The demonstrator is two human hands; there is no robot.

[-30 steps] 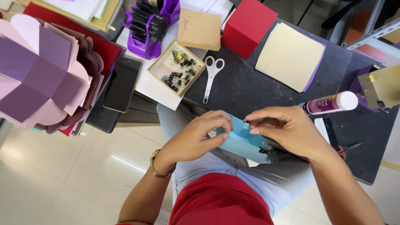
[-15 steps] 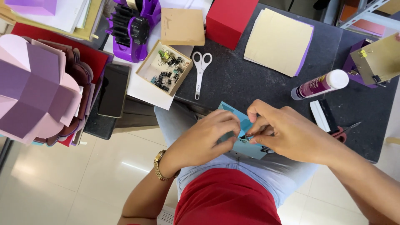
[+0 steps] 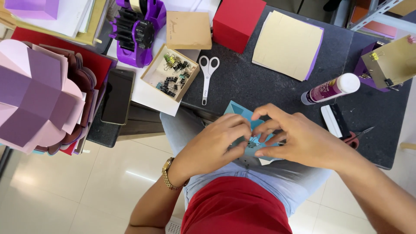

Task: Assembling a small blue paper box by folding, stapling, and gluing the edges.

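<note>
Over my lap, both hands pinch a folded light-blue paper piece (image 3: 237,109). My left hand (image 3: 216,141) grips its left side with thumb and fingers. My right hand (image 3: 299,138) holds the right side, fingertips meeting the left hand's at a small dark binder clip (image 3: 252,143) on the paper's edge. Most of the paper is hidden under my fingers. A gold watch (image 3: 168,173) sits on my left wrist.
On the dark table (image 3: 242,82): white-handled scissors (image 3: 207,76), an open box of binder clips (image 3: 171,76), a glue stick (image 3: 331,89), a red box (image 3: 238,21), a cream card sheet (image 3: 288,43), a purple tape dispenser (image 3: 138,30), a phone (image 3: 117,95). Purple and pink paper constructions (image 3: 39,95) stand at left.
The hands have stayed together on the blue paper while their fingers shifted around the clip. The view has tilted slightly, so the table items sit higher in frame.
</note>
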